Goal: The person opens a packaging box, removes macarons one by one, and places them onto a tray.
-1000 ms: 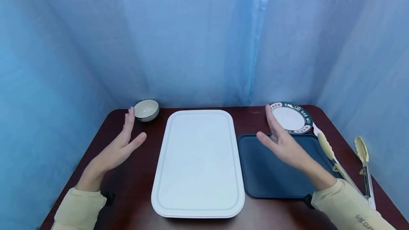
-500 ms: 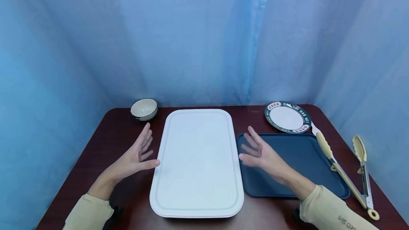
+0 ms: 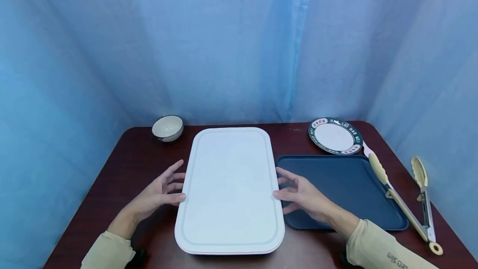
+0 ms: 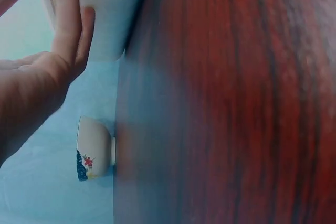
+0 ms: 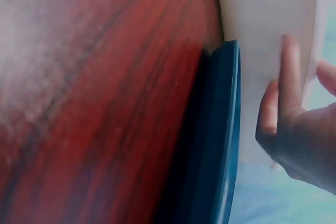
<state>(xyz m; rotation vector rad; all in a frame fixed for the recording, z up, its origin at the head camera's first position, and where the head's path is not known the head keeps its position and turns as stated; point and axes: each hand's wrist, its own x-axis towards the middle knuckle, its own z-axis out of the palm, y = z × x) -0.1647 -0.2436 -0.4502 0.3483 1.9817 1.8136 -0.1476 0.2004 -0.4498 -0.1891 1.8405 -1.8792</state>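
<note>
A long white container with a flat, round-cornered lid (image 3: pixel 229 190) stands lengthwise on the dark red table. Beside its left long edge is my left hand (image 3: pixel 154 194), thumb tip at the lid's rim and fingers spread along the side. My right hand (image 3: pixel 304 196) mirrors it at the opposite edge, over the blue tray's left part, with its thumb also at the rim. In both wrist views the fingers reach, fairly straight, alongside the container's white side wall (image 4: pixel 113 19), and no finger curls beneath it.
A small white bowl (image 3: pixel 167 128) sits at the back left. To the right lie a blue tray (image 3: pixel 336 190), a green-rimmed plate (image 3: pixel 336 136) behind it, and tongs with cream tips (image 3: pixel 420 171) near the table's right edge. Blue curtains (image 3: pixel 224 45) enclose the table.
Both hands have come down and inward from raised positions at either side, up to the container's long edges. The container, bowl, plate and tray have not moved.
</note>
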